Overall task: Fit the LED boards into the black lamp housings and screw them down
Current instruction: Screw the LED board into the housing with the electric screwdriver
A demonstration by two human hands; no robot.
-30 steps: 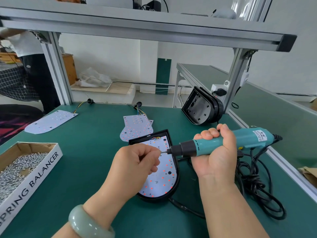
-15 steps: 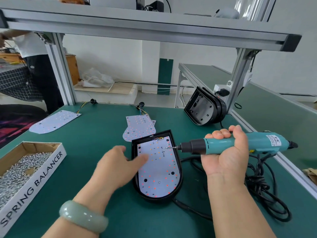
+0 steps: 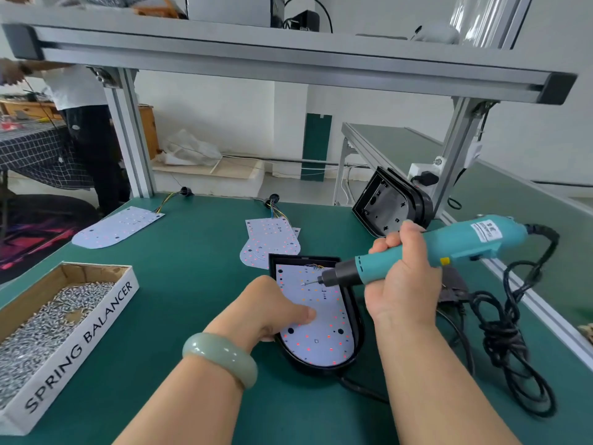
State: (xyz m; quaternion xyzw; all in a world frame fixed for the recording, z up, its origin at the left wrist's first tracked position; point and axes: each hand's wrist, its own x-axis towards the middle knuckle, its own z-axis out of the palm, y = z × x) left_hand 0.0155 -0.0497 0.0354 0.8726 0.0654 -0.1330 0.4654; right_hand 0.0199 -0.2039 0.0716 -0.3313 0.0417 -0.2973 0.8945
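Fingers wrapped round the teal screwdriver (image 3: pixel 449 248), the right hand (image 3: pixel 401 281) slants its bit toward eight o'clock onto the twelve-o'clock end of the LED board (image 3: pixel 324 342), seated twelve-to-six in the black housing (image 3: pixel 357 319), whose nine-o'clock rim the left hand (image 3: pixel 272 306) grips, thumb pressing the board.

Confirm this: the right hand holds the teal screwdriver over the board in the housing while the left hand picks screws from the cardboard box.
Wrong on the left hand: the head view shows it holding the black housing at its left edge, thumb on the LED board, away from the cardboard box. The right hand does hold the teal screwdriver over that board.
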